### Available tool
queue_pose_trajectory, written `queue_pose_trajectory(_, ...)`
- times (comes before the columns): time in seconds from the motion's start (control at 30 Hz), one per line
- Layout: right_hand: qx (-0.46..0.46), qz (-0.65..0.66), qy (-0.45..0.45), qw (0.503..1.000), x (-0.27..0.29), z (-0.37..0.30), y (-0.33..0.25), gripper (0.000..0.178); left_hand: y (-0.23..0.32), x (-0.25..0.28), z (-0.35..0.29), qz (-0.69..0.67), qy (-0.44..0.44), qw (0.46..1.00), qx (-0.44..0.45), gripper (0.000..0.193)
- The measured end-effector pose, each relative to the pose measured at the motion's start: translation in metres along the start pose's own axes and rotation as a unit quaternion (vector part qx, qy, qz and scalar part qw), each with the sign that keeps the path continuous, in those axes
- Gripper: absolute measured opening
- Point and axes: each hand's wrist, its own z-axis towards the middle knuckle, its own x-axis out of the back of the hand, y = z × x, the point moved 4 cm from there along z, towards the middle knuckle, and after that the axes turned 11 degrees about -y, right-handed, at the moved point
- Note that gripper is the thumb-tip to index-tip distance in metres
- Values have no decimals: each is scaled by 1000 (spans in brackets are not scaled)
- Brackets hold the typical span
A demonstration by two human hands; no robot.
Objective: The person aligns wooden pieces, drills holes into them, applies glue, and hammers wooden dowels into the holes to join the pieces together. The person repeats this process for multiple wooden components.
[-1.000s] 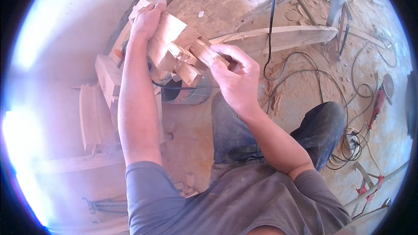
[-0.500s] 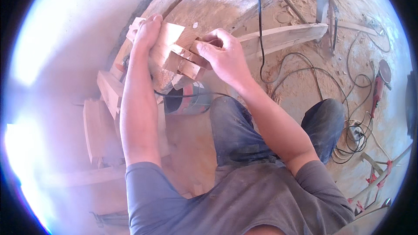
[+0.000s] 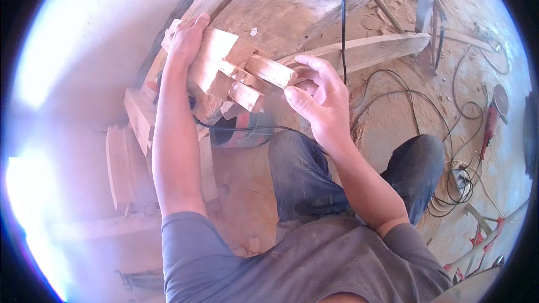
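A person's right hand [image 3: 324,101] is spread, thumb and fingers apart, beside a short wooden bar [image 3: 270,70] jutting from a notched timber block [image 3: 213,56]; whether a fingertip brushes it, I cannot tell. If that bar sits loosely, it could slide out and fall, since no fingers clamp its end. The right elbow is bent. Farther out, the left arm reaches nearly straight, its left hand [image 3: 188,36] clasped over the block's far end (a slack hold there might let the block tip). Beyond lies a rough wooden bench [image 3: 275,11].
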Motion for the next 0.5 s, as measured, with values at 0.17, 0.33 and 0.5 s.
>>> queue_pose_trajectory(0.17,-12,69,-25,997,11,15,26,47,-12,11,1,-85,87,992,16,58)
queue_pose_trajectory(0.33,-48,107,-32,993,1,38,33,36,-21,21,20,-99,165,981,15,56)
queue_pose_trajectory(0.5,-76,5,-36,996,3,66,46,35,-24,15,56,-73,52,996,27,63)
